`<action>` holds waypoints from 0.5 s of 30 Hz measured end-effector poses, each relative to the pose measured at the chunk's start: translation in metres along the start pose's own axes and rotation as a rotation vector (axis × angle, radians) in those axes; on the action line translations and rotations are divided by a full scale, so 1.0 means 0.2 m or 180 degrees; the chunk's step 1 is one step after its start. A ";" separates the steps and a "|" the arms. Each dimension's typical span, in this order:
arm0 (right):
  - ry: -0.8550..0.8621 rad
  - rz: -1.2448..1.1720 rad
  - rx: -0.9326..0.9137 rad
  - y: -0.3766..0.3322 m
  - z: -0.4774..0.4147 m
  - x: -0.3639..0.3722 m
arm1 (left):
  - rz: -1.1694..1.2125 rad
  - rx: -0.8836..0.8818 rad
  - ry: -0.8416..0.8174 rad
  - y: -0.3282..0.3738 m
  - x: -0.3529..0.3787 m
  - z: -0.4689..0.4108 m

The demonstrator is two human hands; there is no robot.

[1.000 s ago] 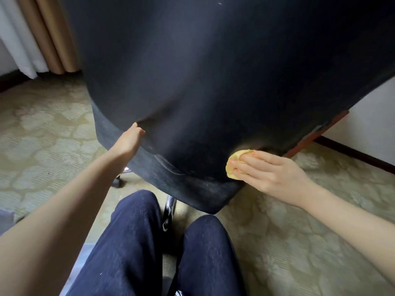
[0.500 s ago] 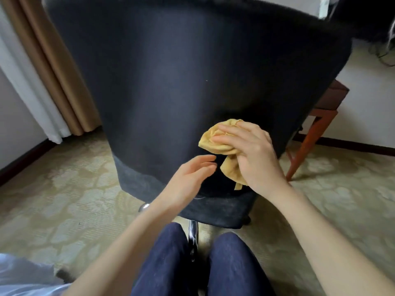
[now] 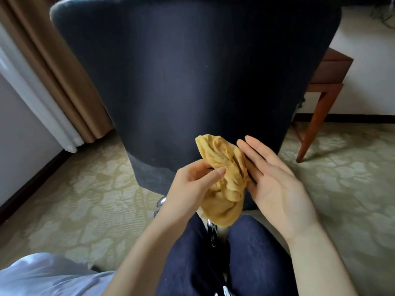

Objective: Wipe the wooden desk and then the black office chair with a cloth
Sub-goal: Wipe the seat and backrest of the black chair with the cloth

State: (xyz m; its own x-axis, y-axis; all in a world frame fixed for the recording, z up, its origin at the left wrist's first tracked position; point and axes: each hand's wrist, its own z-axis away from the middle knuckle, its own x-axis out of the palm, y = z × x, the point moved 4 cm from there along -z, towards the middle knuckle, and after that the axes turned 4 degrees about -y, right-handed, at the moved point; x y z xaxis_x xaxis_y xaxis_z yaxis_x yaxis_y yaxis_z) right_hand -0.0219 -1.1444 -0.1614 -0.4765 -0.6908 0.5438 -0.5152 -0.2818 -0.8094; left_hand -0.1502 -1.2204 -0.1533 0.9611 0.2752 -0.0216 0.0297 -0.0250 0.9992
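The thumb and curled fingers (image 3: 215, 174) of the left hand (image 3: 190, 184) pinch the one yellow cloth (image 3: 222, 184) at its 9 o'clock side. The right hand (image 3: 277, 184) lies at the cloth's 3 o'clock, palm up, its four fingers (image 3: 254, 150) straight and close together. They touch the bunched fabric without closing on it. The cloth hangs crumpled between the two hands, and its lower fold dips toward 6 o'clock, just above the gap between two knees (image 3: 252, 253) in dark blue trousers.

Behind the hands, from 10 to 2 o'clock, stands the one black office chair (image 3: 192, 82), its broad back facing the camera. One bit of its chrome base (image 3: 160, 204) shows at 8 o'clock of the cloth. The wooden desk (image 3: 333, 67) sits at 2 o'clock, just beside the chair (one tapered leg in plain view). Two curtains (image 3: 53, 67), one brown and one white, hang at 10 o'clock. One patterned carpet (image 3: 85, 199) covers the floor.
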 end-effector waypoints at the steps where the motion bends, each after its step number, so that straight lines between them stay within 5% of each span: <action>1: 0.0240 -0.0124 0.0050 0.02 0.00 -0.03 | 0.0090 -0.0048 -0.0009 -0.02 -0.01 0.00; 5: 0.1072 0.0155 0.0420 0.13 0.02 -0.12 | 0.0479 -0.0160 -0.0083 -0.08 -0.04 0.03; 9: 0.0928 0.0031 0.0932 0.26 0.03 -0.08 | 0.0441 -0.0295 -0.0267 -0.11 -0.05 0.02; 15: 0.1667 0.0828 0.0399 0.25 0.06 -0.16 | -0.0168 -0.0694 -0.0159 -0.17 -0.13 -0.02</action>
State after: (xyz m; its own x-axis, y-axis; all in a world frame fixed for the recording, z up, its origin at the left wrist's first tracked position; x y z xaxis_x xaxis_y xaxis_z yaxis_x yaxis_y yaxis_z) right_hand -0.0244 -1.1442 -0.2209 -0.8800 -0.3364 0.3352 -0.2617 -0.2456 -0.9334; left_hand -0.1767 -1.2226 -0.1870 0.9723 0.2227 -0.0702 0.0254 0.1978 0.9799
